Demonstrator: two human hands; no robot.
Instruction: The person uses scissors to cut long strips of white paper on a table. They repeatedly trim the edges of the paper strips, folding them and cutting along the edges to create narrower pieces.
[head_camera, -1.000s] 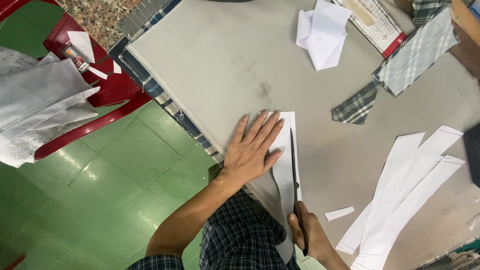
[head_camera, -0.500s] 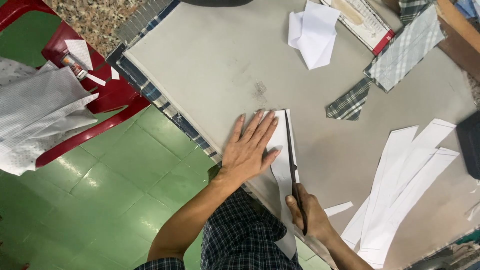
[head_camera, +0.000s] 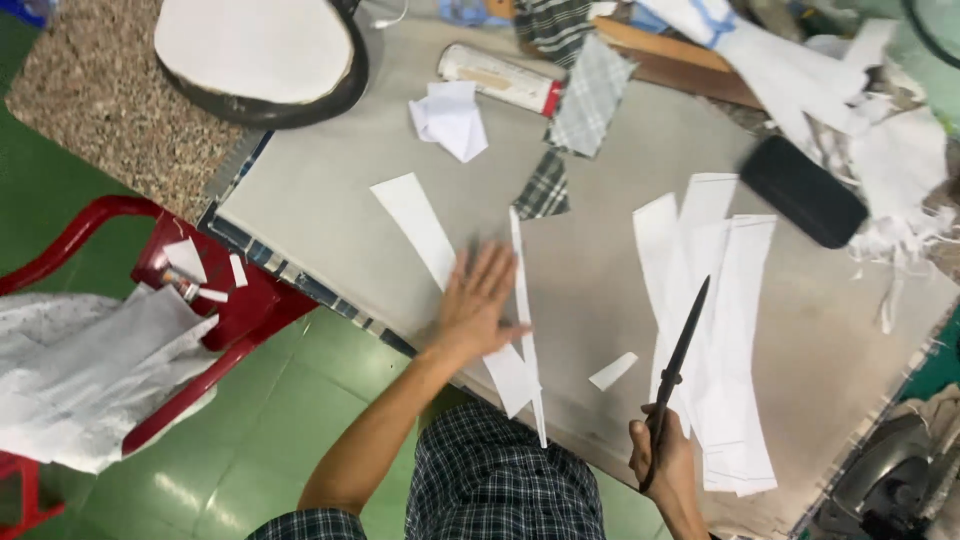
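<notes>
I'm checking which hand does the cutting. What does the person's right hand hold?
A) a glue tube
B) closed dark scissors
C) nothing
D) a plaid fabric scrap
B: the right hand grips the closed dark scissors, blades raised over the stack of white strips.

My left hand (head_camera: 478, 305) is motion-blurred and covers the middle of the long white strip (head_camera: 430, 235) beneath it. My right hand (head_camera: 668, 460) hides the scissors' (head_camera: 678, 365) handles. Far right of it, a dark machine (head_camera: 895, 485) is cut off by the frame's corner.
</notes>
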